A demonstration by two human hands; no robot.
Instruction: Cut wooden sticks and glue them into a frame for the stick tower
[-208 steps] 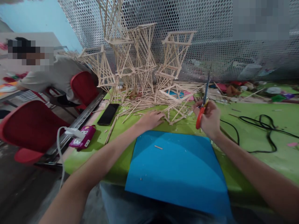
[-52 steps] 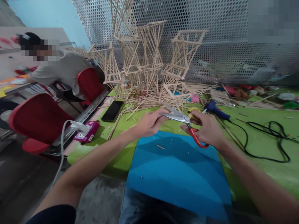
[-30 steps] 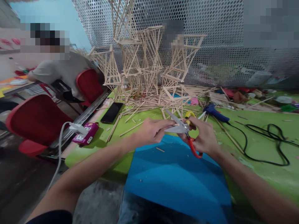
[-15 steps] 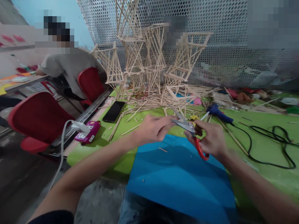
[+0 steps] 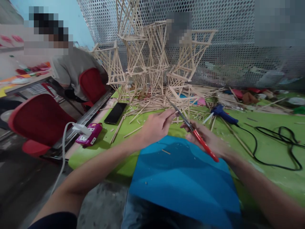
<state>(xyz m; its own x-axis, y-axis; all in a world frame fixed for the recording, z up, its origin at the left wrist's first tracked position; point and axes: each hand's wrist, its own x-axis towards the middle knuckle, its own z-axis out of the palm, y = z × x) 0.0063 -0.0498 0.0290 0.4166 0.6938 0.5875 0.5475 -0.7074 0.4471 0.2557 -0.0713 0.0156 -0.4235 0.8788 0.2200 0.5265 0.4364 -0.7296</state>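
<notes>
My left hand (image 5: 156,127) is closed in a pinch above the far edge of a blue sheet (image 5: 181,178). Whatever lies between its fingertips is too small to make out. Scissors (image 5: 201,144) with red handles are in my right hand (image 5: 206,136), seen nearly edge-on. Their blades point up and left, close by the left fingertips. Scraps of wooden stick (image 5: 166,152) lie on the blue sheet. Beyond both hands stands a lattice structure of thin wooden sticks (image 5: 137,68), with a pile of loose sticks (image 5: 152,103) around its base.
A blue glue gun (image 5: 225,115) with a coiled black cord (image 5: 274,135) lies at the right on the green table cover (image 5: 281,187). To the left are a black phone (image 5: 116,113) and a purple power strip (image 5: 89,135). A person (image 5: 71,70) sits beyond red chairs (image 5: 43,119).
The scissors have turned in my right hand, from flat with blades apart to nearly edge-on. My left hand has shifted slightly left, its fingertips a little higher.
</notes>
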